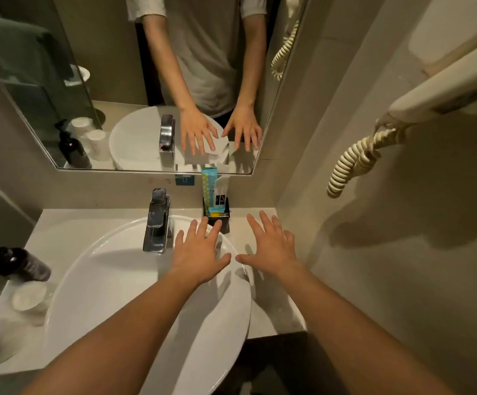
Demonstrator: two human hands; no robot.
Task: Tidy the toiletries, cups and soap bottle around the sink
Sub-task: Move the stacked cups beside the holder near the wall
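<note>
Left hand point(200, 252), right hand point(271, 246): both hovering spread, holding nothing; risking toppling the black toiletry holder point(220, 220) by brushing it.

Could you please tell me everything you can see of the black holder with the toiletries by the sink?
The holder is a small black box, open on top, looking like hard plastic. It stands upright on the counter against the back wall, just right of the tap and behind the basin's rim. Tall packets stand in it, one teal with yellow dots, one white with a dark label, and lower blue and yellow sachets. The left hand's fingertips overlap its front; whether they touch is unclear.
</note>
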